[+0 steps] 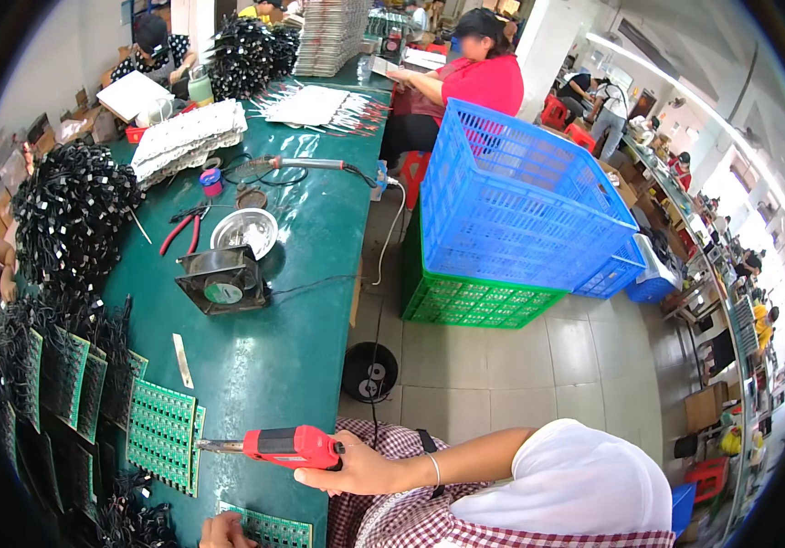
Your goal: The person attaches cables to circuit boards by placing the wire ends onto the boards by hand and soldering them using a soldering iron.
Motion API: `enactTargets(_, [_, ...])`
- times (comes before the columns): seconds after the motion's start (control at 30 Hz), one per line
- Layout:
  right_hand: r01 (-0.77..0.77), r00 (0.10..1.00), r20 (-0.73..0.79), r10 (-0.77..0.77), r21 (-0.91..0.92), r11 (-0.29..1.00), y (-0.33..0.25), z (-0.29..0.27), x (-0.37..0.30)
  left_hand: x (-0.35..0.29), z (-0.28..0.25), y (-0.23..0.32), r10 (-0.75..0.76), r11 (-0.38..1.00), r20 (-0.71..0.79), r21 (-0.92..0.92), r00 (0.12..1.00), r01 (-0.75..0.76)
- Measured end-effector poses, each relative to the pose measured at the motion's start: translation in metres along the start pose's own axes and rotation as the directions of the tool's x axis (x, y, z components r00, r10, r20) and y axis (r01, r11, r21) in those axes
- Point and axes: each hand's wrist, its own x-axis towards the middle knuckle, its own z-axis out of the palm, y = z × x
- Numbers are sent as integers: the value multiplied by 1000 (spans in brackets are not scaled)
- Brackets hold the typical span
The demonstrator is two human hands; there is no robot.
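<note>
My right hand (360, 464) is closed around the handle of a red and black soldering gun (287, 446). Its metal tip points left, close to the edge of a green circuit board panel (162, 434) that leans among others on the bench. At the lower edge, my left hand (225, 530), partly cut off, has bent fingers at the left end of another green circuit board (273, 527), gripping it. A dark cable runs up behind my right hand.
On the green bench (305, 274) lie bundled black cables (73, 215), a small fan (223, 281), a metal bowl (246, 233), red pliers (180, 236) and a soldering iron (292, 163). Blue crates (511, 219) on a green crate (479, 297) stand right. A person in red (484, 82) sits beyond.
</note>
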Motion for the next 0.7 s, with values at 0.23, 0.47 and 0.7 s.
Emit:
enactTargets(0.23, [63, 997, -30, -65, -51, 997, 5, 0, 6, -3, 0, 5, -293, 943, 52, -150, 955, 298])
enactTargets(0.47, [1, 998, -55, 1, 30, 1000, 13, 3, 2, -5, 3, -7, -304, 944, 20, -130, 952, 304])
enactTargets(0.7, [-95, 977, -186, 102, 51, 994, 21, 3, -2, -24, 15, -24, -249, 966, -77, 53, 966, 253])
